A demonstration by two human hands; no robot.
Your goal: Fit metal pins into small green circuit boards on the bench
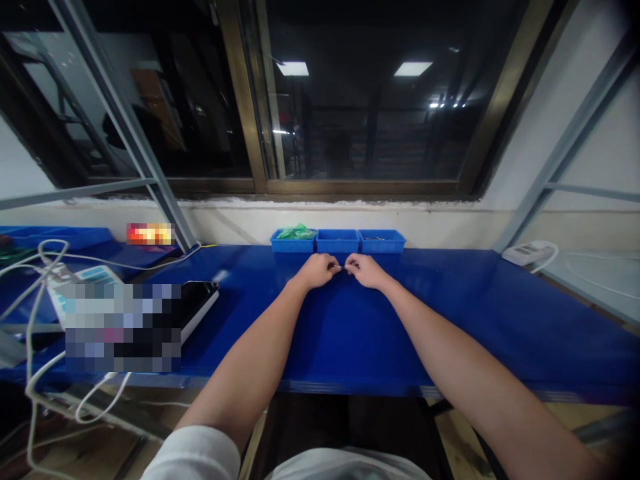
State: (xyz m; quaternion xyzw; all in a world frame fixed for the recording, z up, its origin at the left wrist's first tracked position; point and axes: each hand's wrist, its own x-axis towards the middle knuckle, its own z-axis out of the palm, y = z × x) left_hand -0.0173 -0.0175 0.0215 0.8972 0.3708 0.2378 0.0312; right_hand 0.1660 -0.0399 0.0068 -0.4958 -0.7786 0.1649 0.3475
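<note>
Both hands meet over the blue table (pixel 345 327), just in front of a row of small blue bins. My left hand (pixel 318 269) is closed in a pinch on a small thin shiny piece (pixel 341 267), too small for me to name. From the other side, the fingertips of my right hand (pixel 367 269) are pinched at the same piece's other end. Behind the hands, the left bin (pixel 294 247) holds green plastic bags (pixel 297 231). The middle bin (pixel 338 242) and the right bin (pixel 383 247) contain small items that I cannot make out.
On the left lie a dark device with a white side (pixel 197 317), partly blurred out, and looping white cables (pixel 33 373). A power strip (pixel 527 253) sits at the right back. Grey metal posts (pixel 173 217) rise at both sides, before a window (pixel 370 127).
</note>
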